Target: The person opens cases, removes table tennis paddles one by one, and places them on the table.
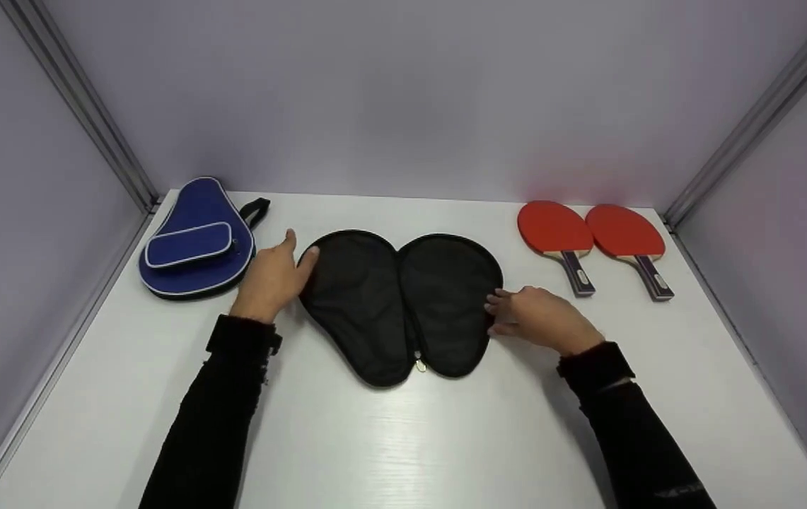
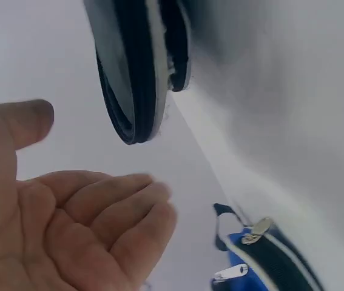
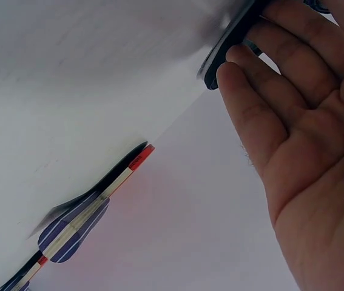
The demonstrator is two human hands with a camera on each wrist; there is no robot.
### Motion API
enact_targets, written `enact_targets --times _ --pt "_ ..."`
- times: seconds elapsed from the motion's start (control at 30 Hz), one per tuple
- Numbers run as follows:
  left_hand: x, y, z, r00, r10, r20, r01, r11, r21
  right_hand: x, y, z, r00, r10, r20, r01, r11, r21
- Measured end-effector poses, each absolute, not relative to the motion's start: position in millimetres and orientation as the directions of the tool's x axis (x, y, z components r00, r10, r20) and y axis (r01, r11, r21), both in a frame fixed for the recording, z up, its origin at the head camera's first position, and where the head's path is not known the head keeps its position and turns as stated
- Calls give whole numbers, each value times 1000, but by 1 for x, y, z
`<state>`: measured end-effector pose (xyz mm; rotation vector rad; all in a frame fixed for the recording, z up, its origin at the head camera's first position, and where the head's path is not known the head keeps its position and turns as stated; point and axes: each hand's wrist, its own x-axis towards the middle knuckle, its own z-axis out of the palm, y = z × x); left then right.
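A black table tennis bat case (image 1: 357, 304) lies unzipped and folded out flat, its two lobes side by side with the black lining up. Its zip pull (image 1: 420, 365) shows at the bottom of the middle fold. At the left lobe's edge is my left hand (image 1: 274, 277), thumb spread and fingers loosely extended; the left wrist view shows a gap between this hand (image 2: 93, 224) and the case rim (image 2: 144, 79). My right hand (image 1: 541, 318) is at the right lobe's outer edge, where its relaxed fingers (image 3: 247, 103) touch the rim without curling round it.
Left of the case, a blue zipped bat case (image 1: 201, 201) with a front pocket and black strap lies near the back corner. Two red table tennis bats (image 1: 552, 225) (image 1: 626, 230) lie at the back right, handles toward me. Panels (image 1: 403, 99) wall the white table (image 1: 403, 452).
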<state>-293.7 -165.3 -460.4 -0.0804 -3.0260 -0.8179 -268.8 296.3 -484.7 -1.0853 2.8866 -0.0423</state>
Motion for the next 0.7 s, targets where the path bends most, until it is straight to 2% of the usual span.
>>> enact_targets --times 0.13,0.27,0.47,0.7 --pt "-295 -171 -460 -997 65 -39 30 816 577 -270 297 -485 -744 -666 -57 -665 746 -38" --pt "-296 -172 -458 -996 83 -44 36 774 633 -271 298 -487 -735 -677 -50 -676 736 -36" --pt "-297 -173 -446 -997 82 -2 53 673 737 -271 298 -487 -731 -682 -37 -681 731 -38" --pt "-292 -169 -439 -987 123 99 151 543 826 -270 298 -487 -737 -673 -62 -668 739 -84"
